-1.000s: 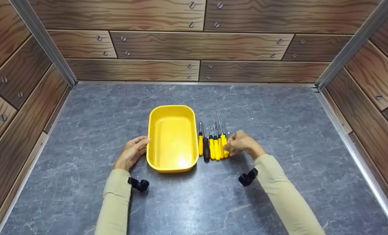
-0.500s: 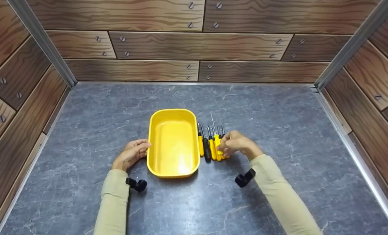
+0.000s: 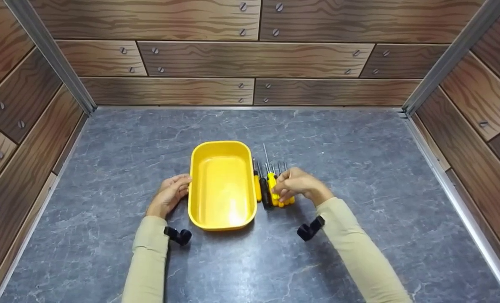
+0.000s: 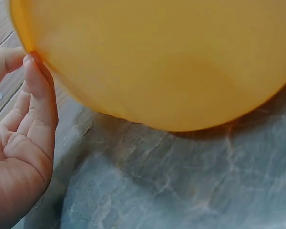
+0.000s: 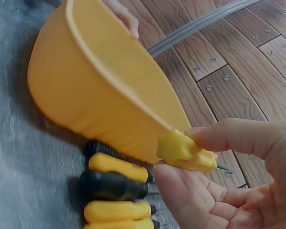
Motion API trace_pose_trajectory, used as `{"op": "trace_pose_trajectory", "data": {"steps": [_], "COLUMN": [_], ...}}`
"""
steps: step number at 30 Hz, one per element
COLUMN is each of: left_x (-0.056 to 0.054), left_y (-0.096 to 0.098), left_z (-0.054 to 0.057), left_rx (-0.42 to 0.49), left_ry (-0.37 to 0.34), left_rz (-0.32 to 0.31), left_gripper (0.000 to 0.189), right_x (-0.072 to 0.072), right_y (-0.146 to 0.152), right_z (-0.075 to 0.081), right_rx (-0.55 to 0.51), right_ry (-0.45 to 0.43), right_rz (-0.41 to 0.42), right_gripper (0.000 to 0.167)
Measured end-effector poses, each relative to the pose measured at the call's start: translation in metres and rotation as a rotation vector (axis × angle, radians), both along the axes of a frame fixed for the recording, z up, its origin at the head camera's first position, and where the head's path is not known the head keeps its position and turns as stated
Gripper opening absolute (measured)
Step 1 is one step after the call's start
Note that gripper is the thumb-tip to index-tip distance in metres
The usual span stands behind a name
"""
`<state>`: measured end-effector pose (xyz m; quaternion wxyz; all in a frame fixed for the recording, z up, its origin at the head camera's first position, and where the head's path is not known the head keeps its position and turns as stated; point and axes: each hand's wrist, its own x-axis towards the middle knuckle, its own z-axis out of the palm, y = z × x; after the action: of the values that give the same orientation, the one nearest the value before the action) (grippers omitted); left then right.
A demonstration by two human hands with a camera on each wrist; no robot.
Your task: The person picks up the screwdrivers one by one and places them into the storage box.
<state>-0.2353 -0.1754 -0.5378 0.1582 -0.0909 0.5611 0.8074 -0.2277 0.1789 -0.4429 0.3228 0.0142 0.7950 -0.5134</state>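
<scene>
R hand pinches yellow screwdriver by its handle — looks light, stiff, prob. best held there — L hand pinching yellow tub at rim.

No text, label, brand, number or sign can be read in any view — neither on the tray, well in from the far edge of the worktop, nor on the screwdrivers along the tray's right edge, nor on the walls — though both wrist views are too soft for very fine marks.
</scene>
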Motion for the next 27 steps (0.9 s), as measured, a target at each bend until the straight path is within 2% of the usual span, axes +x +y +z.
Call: {"op": "trace_pose_trajectory", "data": {"steps": [5,12,23,27], "left_x": [0.003,0.004,0.003,0.003], "left_y": [-0.001,0.0,0.001,0.0], "left_z": [-0.001,-0.005,-0.009,-0.008], "left_rx": [0.012,0.051,0.062,0.054], "left_ry": [0.02,-0.014,-0.036,-0.033], "left_rz": [-0.033,-0.041,-0.017,-0.031], "left_gripper": [0.011,0.011,0.014,0.014], "right_x": [0.0,0.001,0.0,0.0], "right_y": [-0.011,-0.025,-0.041,-0.047], "right_z": [0.004,0.01,0.011,0.012], "right_rx": [0.005,-0.002,-0.023,-0.028], "right_ry": [0.01,0.023,-0.008,-0.013], "right_rz": [0.035,0.081,0.064,0.074], "right_gripper": [0.026,0.026,0.031,0.036]}}
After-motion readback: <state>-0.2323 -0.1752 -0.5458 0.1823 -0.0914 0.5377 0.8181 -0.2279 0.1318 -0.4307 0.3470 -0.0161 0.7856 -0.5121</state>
